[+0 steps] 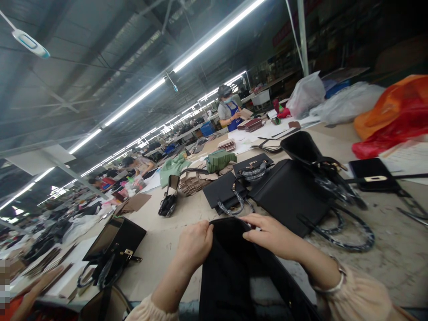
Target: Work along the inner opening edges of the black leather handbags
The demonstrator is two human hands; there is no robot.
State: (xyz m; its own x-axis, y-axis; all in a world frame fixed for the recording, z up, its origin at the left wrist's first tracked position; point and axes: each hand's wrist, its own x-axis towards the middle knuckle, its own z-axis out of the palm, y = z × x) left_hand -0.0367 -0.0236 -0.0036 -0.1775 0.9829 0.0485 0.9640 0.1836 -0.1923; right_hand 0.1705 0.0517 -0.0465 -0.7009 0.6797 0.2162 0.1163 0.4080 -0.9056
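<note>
A black handbag (220, 267) is held up in front of me at the table's near edge, its dark inside facing me. My left hand (195, 244) is closed around the top left of its rim. On the right side of the rim, my right hand (269, 234) pinches the edge between thumb and fingers. Just beyond, a large black handbag (290, 191) lies on its side with plastic-wrapped handles. A smaller black handbag (222, 191) lies behind my hands. The lower part of the bag I hold runs out of view.
An open black handbag (117, 245) stands at left. Stacked brown pieces (194, 183) and a green cloth (220, 160) lie farther back. Orange and red plastic bags (394, 116) are at right, near a black phone-like slab (372, 174). A co-worker (229, 109) stands across the table; another person's arm (42, 283) reaches in at lower left.
</note>
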